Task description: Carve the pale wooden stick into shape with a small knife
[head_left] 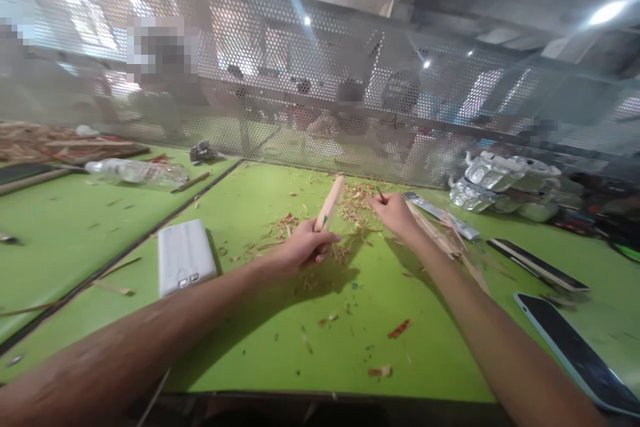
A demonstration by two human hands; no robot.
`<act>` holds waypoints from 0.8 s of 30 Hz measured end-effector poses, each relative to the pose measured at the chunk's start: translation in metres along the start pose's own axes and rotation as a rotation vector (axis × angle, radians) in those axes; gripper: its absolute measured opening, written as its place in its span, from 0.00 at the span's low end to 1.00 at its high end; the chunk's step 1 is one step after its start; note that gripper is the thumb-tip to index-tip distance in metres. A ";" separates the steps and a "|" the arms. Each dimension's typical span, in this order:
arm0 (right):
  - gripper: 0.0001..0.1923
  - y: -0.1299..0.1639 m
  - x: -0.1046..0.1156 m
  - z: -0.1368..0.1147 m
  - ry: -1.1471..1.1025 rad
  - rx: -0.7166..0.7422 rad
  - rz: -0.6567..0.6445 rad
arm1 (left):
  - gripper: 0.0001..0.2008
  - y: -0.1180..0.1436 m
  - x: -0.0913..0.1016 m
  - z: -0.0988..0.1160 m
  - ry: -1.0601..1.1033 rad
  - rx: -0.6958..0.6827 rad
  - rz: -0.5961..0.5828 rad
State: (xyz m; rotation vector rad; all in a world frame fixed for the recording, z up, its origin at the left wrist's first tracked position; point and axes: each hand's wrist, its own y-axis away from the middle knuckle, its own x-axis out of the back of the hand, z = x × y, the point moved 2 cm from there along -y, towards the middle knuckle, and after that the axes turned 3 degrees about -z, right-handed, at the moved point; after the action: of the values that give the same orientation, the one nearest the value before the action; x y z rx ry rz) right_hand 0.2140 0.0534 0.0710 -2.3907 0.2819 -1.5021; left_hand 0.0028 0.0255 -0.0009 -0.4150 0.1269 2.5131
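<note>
A phone (580,350) lies at the near right edge of the green table (250,347), and a white box (184,256) sits to the left. In the middle, the left hand (306,245) is wrapped around the lower end of a wooden stick (329,203) that tilts away. Just right of it, the right hand (395,212) pinches what seems to be a small dark blade. Wood shavings (357,203) lie beyond them, with a plastic bottle (136,171) at far left.

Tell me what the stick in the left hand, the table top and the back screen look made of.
Stick, held by the left hand: pale bare wood, apparently unfinished, with matching shavings around it. Table top: smooth matte green sheet, possibly a cutting mat or laminate. Screen: grey perforated metal, judging by its regular round holes.
</note>
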 end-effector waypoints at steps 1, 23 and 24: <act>0.24 0.008 -0.002 -0.010 -0.015 0.033 -0.013 | 0.20 0.001 -0.001 0.001 -0.008 -0.014 -0.006; 0.18 0.021 -0.042 -0.068 0.584 0.126 -0.096 | 0.11 0.007 -0.015 0.013 -0.318 -0.079 0.171; 0.18 0.018 -0.042 -0.069 0.582 0.142 -0.093 | 0.11 0.007 -0.015 0.015 -0.322 -0.073 0.186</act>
State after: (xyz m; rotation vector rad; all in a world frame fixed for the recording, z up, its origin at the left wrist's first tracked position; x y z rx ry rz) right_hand 0.1335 0.0399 0.0569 -1.8349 0.1786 -2.1591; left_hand 0.0060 0.0145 0.0182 -0.0231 -0.0549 2.7365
